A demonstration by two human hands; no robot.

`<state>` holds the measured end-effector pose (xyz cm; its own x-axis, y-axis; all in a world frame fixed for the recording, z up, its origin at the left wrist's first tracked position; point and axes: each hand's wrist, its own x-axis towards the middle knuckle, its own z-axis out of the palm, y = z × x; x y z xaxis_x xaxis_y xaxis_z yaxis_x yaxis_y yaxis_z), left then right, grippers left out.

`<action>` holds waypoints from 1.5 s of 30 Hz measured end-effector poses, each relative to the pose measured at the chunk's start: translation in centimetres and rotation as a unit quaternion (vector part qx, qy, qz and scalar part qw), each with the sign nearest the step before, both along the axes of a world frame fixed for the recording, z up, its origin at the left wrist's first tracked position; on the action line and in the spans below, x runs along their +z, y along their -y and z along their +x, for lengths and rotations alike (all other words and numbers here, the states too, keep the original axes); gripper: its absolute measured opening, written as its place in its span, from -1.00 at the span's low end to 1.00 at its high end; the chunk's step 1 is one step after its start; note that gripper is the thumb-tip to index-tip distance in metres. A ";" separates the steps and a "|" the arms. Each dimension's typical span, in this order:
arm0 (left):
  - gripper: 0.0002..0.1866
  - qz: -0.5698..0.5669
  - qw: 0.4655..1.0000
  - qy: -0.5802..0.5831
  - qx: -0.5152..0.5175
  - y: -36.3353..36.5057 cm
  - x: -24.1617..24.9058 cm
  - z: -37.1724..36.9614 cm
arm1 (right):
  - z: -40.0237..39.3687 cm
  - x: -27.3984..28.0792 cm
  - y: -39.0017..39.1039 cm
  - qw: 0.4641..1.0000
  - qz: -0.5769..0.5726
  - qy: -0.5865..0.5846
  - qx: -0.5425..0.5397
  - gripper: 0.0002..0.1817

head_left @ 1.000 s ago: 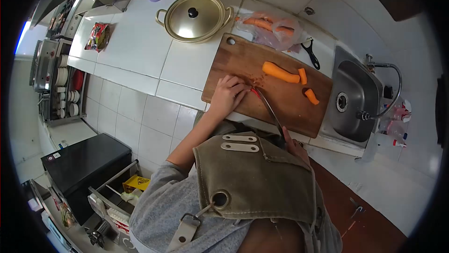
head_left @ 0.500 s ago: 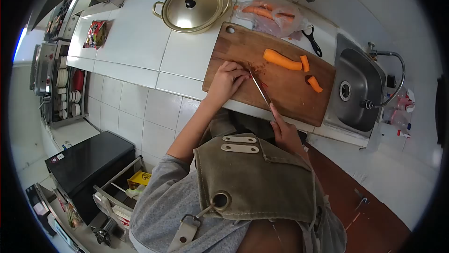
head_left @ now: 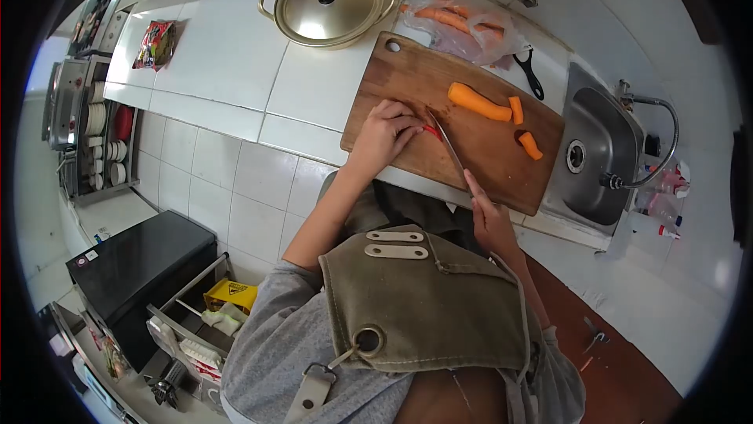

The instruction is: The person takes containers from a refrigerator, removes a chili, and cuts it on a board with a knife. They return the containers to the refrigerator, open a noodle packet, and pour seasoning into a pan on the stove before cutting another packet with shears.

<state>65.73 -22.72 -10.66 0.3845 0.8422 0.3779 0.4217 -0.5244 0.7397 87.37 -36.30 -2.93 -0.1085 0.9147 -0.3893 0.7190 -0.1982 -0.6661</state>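
Observation:
My left hand [head_left: 383,135] is closed at the left side of the wooden cutting board [head_left: 490,161], its fingers pinching a small red piece that looks like a chili pepper [head_left: 432,132]. Most of the chili is hidden by my fingers; its red end sticks out to the right. My right hand [head_left: 489,220] grips a knife [head_left: 450,145] at the board's near edge. The blade slants up and left, its tip beside the chili's free end. A peeled carrot [head_left: 477,102] and two short carrot pieces, an upper one [head_left: 516,110] and a lower one [head_left: 530,145], lie farther right on the board.
Behind the board are a plastic bag of carrots [head_left: 463,28] and a black-handled peeler [head_left: 529,75]. A lidded gold pot [head_left: 325,4] stands at the back left, with a colourful packet [head_left: 155,46] farther left. The sink [head_left: 600,122] adjoins the board's right side.
The knife and my right hand have shifted slightly right, so the blade stands off from my left fingers. More of the red chili shows now. The whole view has shifted a little.

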 end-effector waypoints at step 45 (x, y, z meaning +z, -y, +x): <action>-0.81 -0.016 0.999 -0.020 -0.030 -0.2 0.6 -0.3 | 0.8 -2.4 1.5 0.991 0.129 -0.013 0.043 -0.40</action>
<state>65.40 -22.47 -10.07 0.4495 0.8282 0.3348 0.4194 -0.5266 0.7395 88.16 -37.84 -5.32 -0.1974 0.9702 -0.1402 0.7074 0.0420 -0.7055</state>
